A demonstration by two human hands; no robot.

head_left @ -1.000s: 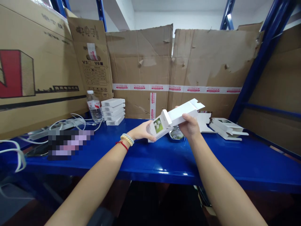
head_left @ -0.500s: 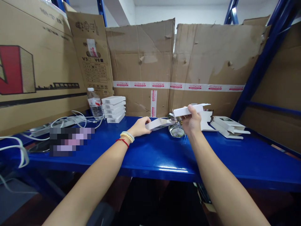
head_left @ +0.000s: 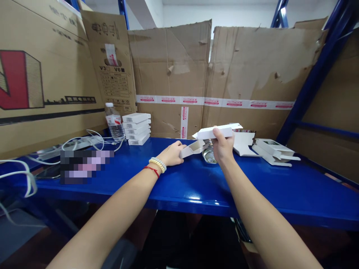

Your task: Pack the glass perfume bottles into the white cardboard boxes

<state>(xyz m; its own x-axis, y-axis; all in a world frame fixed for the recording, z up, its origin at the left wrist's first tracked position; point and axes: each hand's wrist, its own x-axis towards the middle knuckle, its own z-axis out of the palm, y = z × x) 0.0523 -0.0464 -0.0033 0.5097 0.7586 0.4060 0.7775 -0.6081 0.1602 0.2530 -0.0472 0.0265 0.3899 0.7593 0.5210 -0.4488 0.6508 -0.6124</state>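
My left hand narrowly pinches one open white cardboard box; my right hand clasps one slim white carton, both near the back edge of the blue table.

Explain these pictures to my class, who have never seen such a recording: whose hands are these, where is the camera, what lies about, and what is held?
There is no robot here. These are a person's own bare hands, and every picture comes from one camera worn on the head, looking forward and down.

The left hand grips the end of an open box. The right hand holds a white box with loose flaps. Beneath it sits a clear, shiny object, partly hidden.

On the blue table stand a water bottle and a stack of white boxes on the left, with opened cartons on the right.
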